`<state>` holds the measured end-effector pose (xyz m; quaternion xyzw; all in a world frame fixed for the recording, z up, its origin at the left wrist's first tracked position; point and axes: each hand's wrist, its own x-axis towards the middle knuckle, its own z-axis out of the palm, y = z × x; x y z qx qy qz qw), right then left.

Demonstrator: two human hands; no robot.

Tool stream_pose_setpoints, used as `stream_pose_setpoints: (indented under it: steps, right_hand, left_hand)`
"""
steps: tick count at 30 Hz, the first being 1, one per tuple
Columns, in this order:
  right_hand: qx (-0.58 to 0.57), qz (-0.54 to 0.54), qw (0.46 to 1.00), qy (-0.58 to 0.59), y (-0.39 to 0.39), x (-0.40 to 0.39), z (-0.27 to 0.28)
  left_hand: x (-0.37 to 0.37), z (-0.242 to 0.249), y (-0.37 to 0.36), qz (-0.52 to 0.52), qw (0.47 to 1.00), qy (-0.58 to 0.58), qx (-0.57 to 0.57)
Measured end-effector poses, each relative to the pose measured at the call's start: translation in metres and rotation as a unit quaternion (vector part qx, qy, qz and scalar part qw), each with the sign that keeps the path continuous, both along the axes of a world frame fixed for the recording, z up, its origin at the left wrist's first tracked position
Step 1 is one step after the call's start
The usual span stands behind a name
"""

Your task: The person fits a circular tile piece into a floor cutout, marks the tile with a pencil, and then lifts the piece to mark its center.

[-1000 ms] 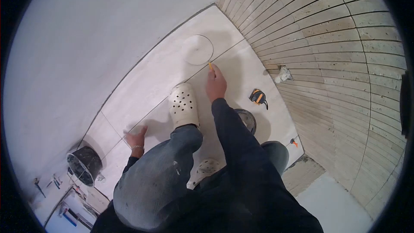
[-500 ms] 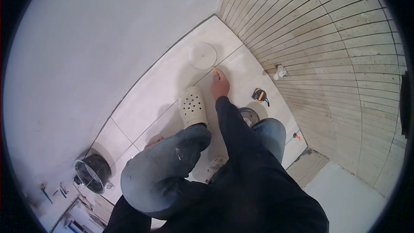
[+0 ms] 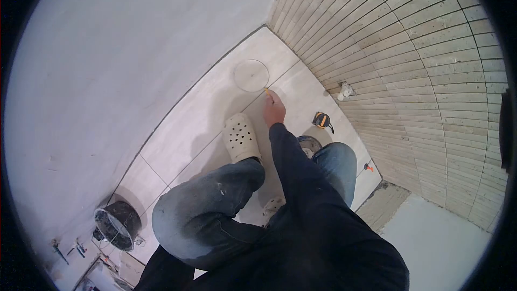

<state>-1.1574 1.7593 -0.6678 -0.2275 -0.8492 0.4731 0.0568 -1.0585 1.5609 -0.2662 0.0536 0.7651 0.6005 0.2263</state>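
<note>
My right hand (image 3: 275, 110) is closed around a thin yellow pencil (image 3: 266, 91). Its tip meets the lower right edge of a thin round outline (image 3: 251, 91) with a dot in its middle, on a pale floor tile (image 3: 274, 48). Just to the right of the outline runs a tile joint. My left hand is out of sight behind my bent left leg. A yellow and black tape measure (image 3: 322, 120) lies on the floor to the right of my right forearm.
A black bucket (image 3: 128, 217) stands at the lower left, near several tools. Beside my right knee is a round dark object (image 3: 309, 144), partly hidden. A small orange and black item (image 3: 368, 167) lies by the ribbed tiled wall (image 3: 409, 81). A plain white wall (image 3: 134, 48) rises at left.
The view has shifted slightly. My left hand's fingers, seen earlier beside my left knee, are now hidden. My right hand stays at the outline's edge with the pencil.
</note>
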Motion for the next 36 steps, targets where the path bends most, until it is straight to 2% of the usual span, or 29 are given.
stream_pose_setpoints:
  steps: [4,7,10,13,23,25,29,31,32,34,36]
  right_hand:
    - [-0.038,0.003,0.997,-0.064,0.0,0.0,0.011]
    - [-0.002,0.002,1.0,-0.004,-0.002,-0.001,0.003]
    - [-0.005,-0.001,1.0,0.008,-0.001,-0.003,0.002]
    - [-0.015,-0.001,0.999,-0.04,-0.003,-0.002,0.012]
    - [0.029,-0.015,0.999,-0.007,-0.01,-0.001,0.003]
    - [0.004,-0.011,0.999,-0.04,-0.011,0.001,0.008]
    - [-0.021,0.036,0.999,-0.026,-0.012,0.007,0.011]
    - [-0.076,-0.015,0.997,0.01,-0.007,0.009,0.002]
    - [-0.072,-0.008,0.997,0.008,-0.002,0.009,-0.006]
    - [-0.156,-0.071,0.985,0.034,0.006,0.008,-0.019]
    - [-0.15,-0.053,0.987,0.036,0.014,0.01,-0.028]
  left_hand:
    - [0.002,-0.003,-0.005,0.007,1.0,-0.011,0.006]
    - [0.003,-0.005,-0.008,0.014,1.0,-0.017,0.009]
    - [0.003,-0.01,-0.012,0.022,0.999,-0.022,0.013]
    - [0.003,-0.014,-0.014,0.031,0.999,-0.027,0.017]
    - [0.015,-0.017,-0.024,0.087,0.995,-0.049,0.026]
    - [0.024,-0.019,-0.027,0.12,0.991,-0.059,0.029]
    - [0.036,-0.027,-0.03,0.213,0.973,-0.079,0.038]
    - [0.038,-0.034,-0.029,0.258,0.961,-0.09,0.043]
    - [0.038,-0.036,-0.029,0.271,0.957,-0.095,0.046]
    - [0.037,-0.039,-0.028,0.29,0.95,-0.103,0.05]
    - [0.038,-0.039,-0.025,0.298,0.947,-0.107,0.052]
